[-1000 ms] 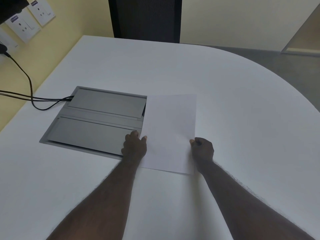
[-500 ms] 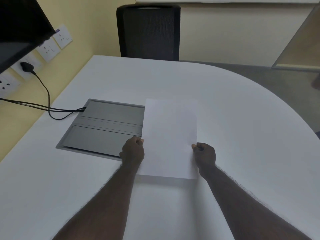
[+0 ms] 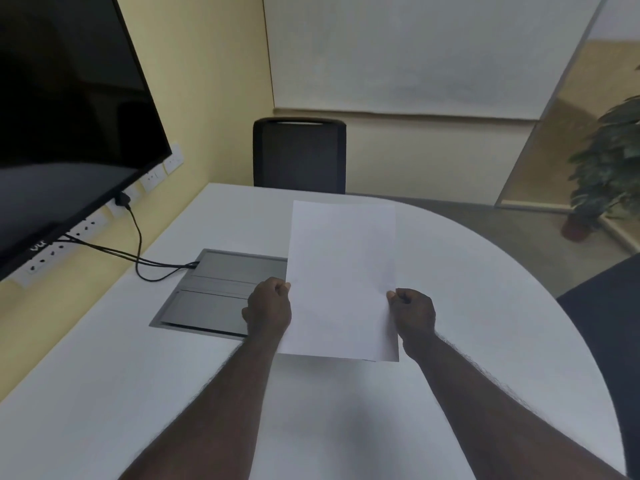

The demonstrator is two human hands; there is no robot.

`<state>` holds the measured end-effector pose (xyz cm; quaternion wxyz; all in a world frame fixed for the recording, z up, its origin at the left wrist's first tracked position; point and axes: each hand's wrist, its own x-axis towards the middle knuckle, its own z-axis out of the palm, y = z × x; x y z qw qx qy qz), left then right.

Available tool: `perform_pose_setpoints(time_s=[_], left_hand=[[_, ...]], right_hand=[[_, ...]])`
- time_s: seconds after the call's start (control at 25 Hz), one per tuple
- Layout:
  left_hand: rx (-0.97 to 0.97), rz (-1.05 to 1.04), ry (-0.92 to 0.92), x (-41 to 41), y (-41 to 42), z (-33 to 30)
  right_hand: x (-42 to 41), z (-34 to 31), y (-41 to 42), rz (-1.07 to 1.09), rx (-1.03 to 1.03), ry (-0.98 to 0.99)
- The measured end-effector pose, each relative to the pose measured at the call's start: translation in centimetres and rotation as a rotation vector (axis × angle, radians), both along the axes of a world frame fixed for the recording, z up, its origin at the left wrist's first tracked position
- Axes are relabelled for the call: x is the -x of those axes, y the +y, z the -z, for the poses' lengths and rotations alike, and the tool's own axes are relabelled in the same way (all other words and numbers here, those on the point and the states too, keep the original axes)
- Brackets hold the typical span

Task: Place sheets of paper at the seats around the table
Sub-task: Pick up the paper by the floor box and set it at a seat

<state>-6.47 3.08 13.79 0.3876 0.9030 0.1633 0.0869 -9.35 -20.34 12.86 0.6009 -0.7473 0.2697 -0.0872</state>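
Note:
A blank white sheet of paper [image 3: 341, 278] is held up above the white table [image 3: 485, 323], its top edge tilted away from me. My left hand [image 3: 268, 306] pinches the sheet's left edge. My right hand [image 3: 414, 311] pinches its right edge. A second sheet edge seems to peek out at the bottom right corner, but I cannot tell for sure. A black chair [image 3: 299, 155] stands at the table's far side, straight ahead of the sheet.
A grey cable hatch [image 3: 211, 296] is sunk into the table left of my hands, with black cables [image 3: 138, 251] running to wall sockets. A dark screen [image 3: 62, 126] hangs on the left wall. A potted plant [image 3: 609, 168] stands at right; a dark chair seat [image 3: 609, 323] sits near right.
The sheet has been lifted off the table and tilted up in both hands. My view has risen, bringing in the far chair, the screen and the plant.

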Motion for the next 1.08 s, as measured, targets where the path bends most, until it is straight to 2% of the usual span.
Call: perform_pose_setpoints(time_s=[0.36, 0.92, 1.08], left_hand=[[0.018, 0.04, -0.131, 6.3, 0.6, -6.5], [0.015, 0.056, -0.256, 22.0, 2.0, -10.4], [0.026, 0.06, -0.244, 26.4, 3.8, -11.7]], right_hand=[[7.0, -6.6, 0.4, -0.013, 0.024, -0.112], [22.4, -10.5, 1.3, 0.035, -0.018, -0.201], [26.5, -11.2, 3.0, 0.033, -0.017, -0.202]])
